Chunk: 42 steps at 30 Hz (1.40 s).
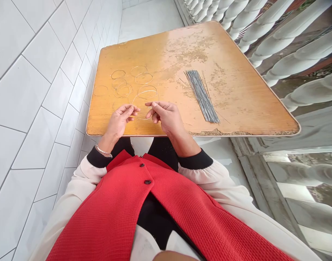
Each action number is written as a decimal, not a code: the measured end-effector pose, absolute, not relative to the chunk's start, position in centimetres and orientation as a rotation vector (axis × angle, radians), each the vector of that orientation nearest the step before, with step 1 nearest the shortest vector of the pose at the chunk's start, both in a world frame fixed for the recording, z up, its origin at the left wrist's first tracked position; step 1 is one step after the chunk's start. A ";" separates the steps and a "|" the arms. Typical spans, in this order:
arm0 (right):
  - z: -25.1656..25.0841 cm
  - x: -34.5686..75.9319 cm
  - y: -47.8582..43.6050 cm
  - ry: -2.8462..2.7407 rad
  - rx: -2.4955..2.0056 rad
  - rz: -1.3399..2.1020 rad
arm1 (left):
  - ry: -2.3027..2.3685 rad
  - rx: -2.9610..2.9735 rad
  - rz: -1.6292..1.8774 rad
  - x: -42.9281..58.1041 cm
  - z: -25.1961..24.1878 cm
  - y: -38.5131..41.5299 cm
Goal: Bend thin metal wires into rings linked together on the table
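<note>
A white-tiled wall (pixel 43 98) runs along the left, beside a worn wooden counter (pixel 176 40). One thin ring (pixel 100 86) lies alone near the counter's left edge. To its right, more rings (pixel 123 85) of fine wire lie scattered on the surface, some overlapping, just beyond the hands.

A person in a red vest (pixel 111 206) sits close at the near edge. The left hand (pixel 121 117), a bracelet (pixel 103 151) at its wrist, is closed at thumb and forefinger on a thin curved wire (pixel 138 94). The wire arches up and away from those fingertips, over the gap between the two hands, and comes down at the right hand (pixel 168 116), whose thumb and forefinger pinch its other side. Whether the wire's ends meet cannot be made out. The fingertips of the two hands are near each other but apart.

Farther right, well apart from the right hand, a bundle (pixel 201 96) of straight gray wires lies slantwise, with a few strays beside it. A white railing (pixel 288 43) stands beyond the counter's right side.
</note>
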State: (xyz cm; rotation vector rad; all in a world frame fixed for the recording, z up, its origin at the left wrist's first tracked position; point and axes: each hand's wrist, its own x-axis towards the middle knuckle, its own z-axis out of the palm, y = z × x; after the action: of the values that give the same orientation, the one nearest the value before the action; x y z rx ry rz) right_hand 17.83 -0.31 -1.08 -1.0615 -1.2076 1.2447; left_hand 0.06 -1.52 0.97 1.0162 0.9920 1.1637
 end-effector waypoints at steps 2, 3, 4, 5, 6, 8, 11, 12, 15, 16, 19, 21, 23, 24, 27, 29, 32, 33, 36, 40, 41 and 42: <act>-0.8 18.2 -0.2 -1.231 -1.107 1.236 | 1.017 1.163 1.163 -1.1 1.4 -1.3; -0.6 18.3 -0.1 -1.253 -1.138 1.230 | 1.032 1.230 1.123 -1.9 1.8 -1.2; -0.6 18.5 0.0 -1.280 -1.172 1.222 | 1.047 1.286 1.075 -2.6 2.3 -1.1; -0.5 18.6 0.1 -1.311 -1.206 1.211 | 1.060 1.331 1.046 -3.3 2.8 -0.9; -0.5 18.7 0.2 -1.347 -1.234 1.194 | 1.072 1.372 1.016 -3.8 3.3 -0.8; -0.4 18.7 0.4 -1.438 -1.268 1.140 | 1.134 1.452 0.984 -4.3 4.3 -0.7; -0.3 18.7 0.6 -1.611 -1.282 1.020 | 1.173 1.591 0.883 -3.6 5.5 -0.5; -0.2 18.7 0.6 -1.670 -1.279 0.973 | 1.172 1.635 0.857 -3.2 5.7 -0.4; 0.1 18.8 0.6 -1.800 -1.260 0.811 | 1.215 1.709 0.887 -2.0 5.9 -0.3; 0.2 18.8 0.5 -1.823 -1.256 0.747 | 1.235 1.716 0.906 -1.8 5.8 -0.3; 0.5 18.8 0.4 -1.842 -1.252 0.552 | 1.246 1.727 0.896 -1.7 5.7 -0.4; 0.7 18.5 0.4 -1.848 -1.239 0.461 | 1.222 1.743 0.858 -1.8 5.6 -0.6; 0.8 18.3 0.4 -1.880 -1.221 0.424 | 1.204 1.766 0.845 -1.9 5.5 -0.8; 0.8 18.2 0.4 -1.901 -1.210 0.420 | 1.206 1.773 0.853 -1.9 5.4 -0.8; 0.6 17.9 0.3 -1.928 -1.180 0.445 | 1.243 1.737 0.945 -1.4 4.5 -0.8; 0.3 17.7 0.3 -1.895 -1.175 0.490 | 1.263 1.682 1.036 -0.9 3.7 -0.8; 0.0 17.6 0.4 -1.812 -1.172 0.608 | 1.267 1.590 1.124 -0.3 2.7 -0.9; 0.0 17.6 0.5 -1.773 -1.168 0.649 | 1.268 1.555 1.140 -0.2 2.5 -0.9; -0.1 17.9 0.8 -1.606 -1.148 0.770 | 1.270 1.435 1.203 -0.2 2.4 -0.9; -0.6 18.4 0.6 -1.395 -1.097 0.999 | 1.283 1.279 1.258 -0.5 2.6 -0.6; -0.7 18.4 0.4 -1.356 -1.088 1.053 | 1.284 1.251 1.260 -0.5 2.6 -0.6; -0.9 18.4 0.2 -1.322 -1.081 1.101 | 1.283 1.226 1.261 -0.5 2.6 -0.7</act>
State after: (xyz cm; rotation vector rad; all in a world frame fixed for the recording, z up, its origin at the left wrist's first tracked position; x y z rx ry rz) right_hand 18.36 0.22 -0.91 -1.0807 -1.3218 1.1007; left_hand -0.46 -0.65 2.57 1.2257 1.2830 1.2605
